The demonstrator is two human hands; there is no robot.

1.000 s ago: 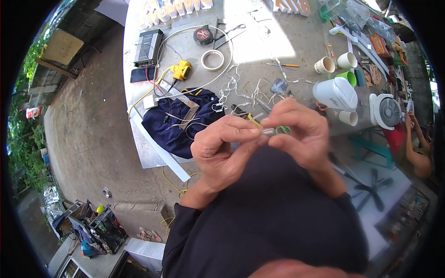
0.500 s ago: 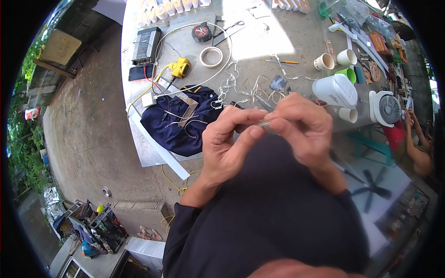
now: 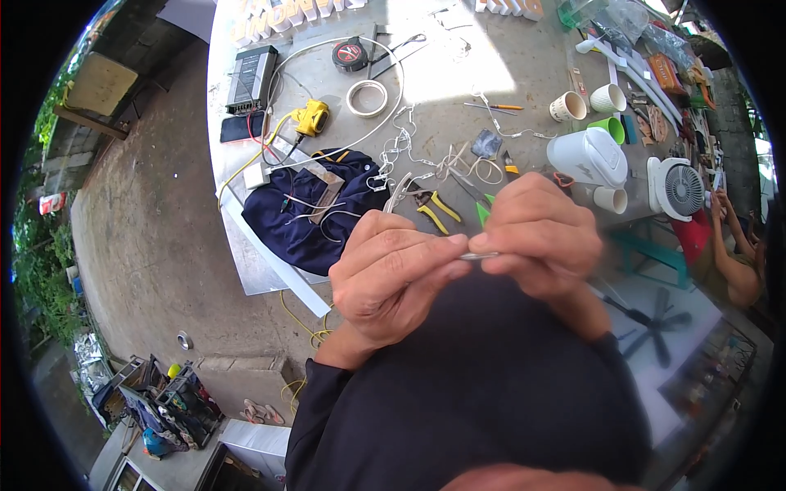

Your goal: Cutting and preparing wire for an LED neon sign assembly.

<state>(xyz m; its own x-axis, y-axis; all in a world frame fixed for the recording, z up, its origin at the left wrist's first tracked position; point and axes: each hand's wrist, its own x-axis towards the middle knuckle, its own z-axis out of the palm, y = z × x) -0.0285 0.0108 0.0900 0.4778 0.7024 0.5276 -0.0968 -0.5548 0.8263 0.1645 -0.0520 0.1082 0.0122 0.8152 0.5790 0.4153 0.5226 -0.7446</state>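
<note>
Pale wire (image 3: 479, 256) is pinched by thumb and fingers of both the left hand (image 3: 391, 274) and right hand (image 3: 544, 233). Navy cloth (image 3: 274, 233) lies left of the left hand, yellow-handled pliers (image 3: 448, 209) just beyond it, a white pitcher (image 3: 583, 157) past the right.

Things are lying on the table (image 3: 446, 135).
A piece (image 3: 478, 256) is sitting between the left hand (image 3: 395, 274) and right hand (image 3: 542, 233), before the pliers (image 3: 447, 206). The cloth (image 3: 270, 221) is lying left, with the tape roll (image 3: 350, 99) behind it. The jug (image 3: 577, 157) is standing right, the fan (image 3: 683, 187) farther right.
</note>
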